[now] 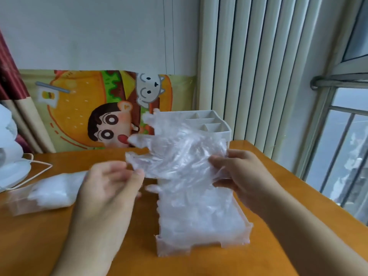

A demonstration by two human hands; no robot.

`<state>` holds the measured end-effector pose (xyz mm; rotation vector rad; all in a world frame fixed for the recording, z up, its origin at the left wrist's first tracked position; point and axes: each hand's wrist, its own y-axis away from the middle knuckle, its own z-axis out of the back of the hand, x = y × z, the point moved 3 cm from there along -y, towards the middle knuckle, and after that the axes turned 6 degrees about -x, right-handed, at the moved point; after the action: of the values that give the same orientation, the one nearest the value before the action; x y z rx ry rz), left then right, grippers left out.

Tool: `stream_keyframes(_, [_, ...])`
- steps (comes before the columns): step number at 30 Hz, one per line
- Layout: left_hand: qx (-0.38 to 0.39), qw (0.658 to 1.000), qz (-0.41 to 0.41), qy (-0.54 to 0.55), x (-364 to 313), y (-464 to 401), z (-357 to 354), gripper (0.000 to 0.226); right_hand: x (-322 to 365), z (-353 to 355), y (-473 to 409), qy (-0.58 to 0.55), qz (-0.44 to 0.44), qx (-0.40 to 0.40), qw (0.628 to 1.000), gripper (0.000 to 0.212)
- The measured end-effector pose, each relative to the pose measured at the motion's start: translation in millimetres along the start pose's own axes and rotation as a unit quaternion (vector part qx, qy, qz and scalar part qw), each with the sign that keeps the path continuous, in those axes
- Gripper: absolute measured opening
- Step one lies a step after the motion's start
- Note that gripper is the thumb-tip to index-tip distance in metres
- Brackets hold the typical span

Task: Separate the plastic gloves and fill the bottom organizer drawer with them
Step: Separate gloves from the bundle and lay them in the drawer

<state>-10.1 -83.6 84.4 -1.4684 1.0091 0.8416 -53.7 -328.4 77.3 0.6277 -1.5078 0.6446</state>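
A bunch of clear plastic gloves point(179, 154) hangs in the air above the pulled-out bottom drawer point(247, 230) of a white organizer point(223, 132). My right hand point(237, 176) grips the bunch at its cuff end. My left hand point(111, 184) is blurred, with thumb and fingers pinching the finger end of one glove at the bunch's left edge. The drawer holds several loose gloves point(199, 214). A clear bag with more gloves point(49, 192) lies flat on the table to the left.
The orange wooden table point(49, 236) carries a white fan base point(12, 174) with a cord at the far left. A cartoon burger cushion point(89, 108) leans on the wall behind. A radiator and a window stand on the right.
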Motion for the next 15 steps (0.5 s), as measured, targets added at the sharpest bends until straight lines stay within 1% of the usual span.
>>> stream_keyframes(1, [-0.027,0.993,-0.072,-0.084,-4.5,-6.6,-4.1,0.032,-4.6,12.2,-9.4,0.023,-0.005,-0.007,1.000,0.010])
stream_keyframes(2, [-0.038,0.968,-0.186,-0.162,-11.2,-3.6,-10.6,0.032,-8.0,18.4,-14.3,0.047,-0.011,0.001,0.999,0.010])
stream_keyframes(3, [-0.006,0.936,-0.279,-0.215,-21.2,2.4,-25.9,0.028,-13.0,22.9,-19.3,0.076,-0.015,0.011,0.997,0.009])
stream_keyframes(4, [0.055,0.901,-0.348,-0.254,-27.7,8.8,-49.1,0.023,-20.2,24.4,-23.9,0.108,-0.019,0.024,0.994,0.009])
stream_keyframes(5, [0.139,0.864,-0.392,-0.284,-31.2,17.0,-71.2,0.022,-27.5,23.5,-28.1,0.146,-0.018,0.039,0.988,0.009])
stream_keyframes(6, [0.216,0.830,-0.393,-0.333,-23.7,19.7,-90.7,0.023,-33.9,22.1,-30.8,0.176,-0.019,0.054,0.983,0.011])
stream_keyframes(7, [0.278,0.813,-0.350,-0.373,-9.5,17.1,-105.5,0.026,-39.1,21.4,-33.4,0.203,-0.019,0.072,0.976,0.013])
stream_keyframes(8, [0.313,0.802,-0.286,-0.421,8.8,12.2,-116.6,0.029,-42.7,22.2,-34.9,0.225,-0.017,0.085,0.970,0.014])
stream_keyframes(9, [0.343,0.780,-0.226,-0.472,27.5,7.9,-122.3,0.033,-45.8,22.7,-36.7,0.251,-0.011,0.093,0.964,0.015])
stream_keyframes(10, [0.370,0.752,-0.178,-0.516,43.8,4.9,-123.1,0.039,-48.7,23.8,-37.7,0.278,-0.006,0.097,0.956,0.017])
stream_keyframes(12, [0.405,0.702,-0.112,-0.575,66.8,1.1,-118.5,0.050,-55.8,26.7,-42.1,0.340,0.005,0.088,0.936,0.020])
stream_keyframes(13, [0.415,0.685,-0.092,-0.591,76.2,0.4,-116.8,0.053,-59.2,28.4,-44.0,0.367,0.010,0.081,0.926,0.020])
stream_keyframes(15, [0.429,0.672,-0.069,-0.600,89.0,-2.2,-114.4,0.061,-63.5,29.3,-46.2,0.419,0.034,0.072,0.904,0.015])
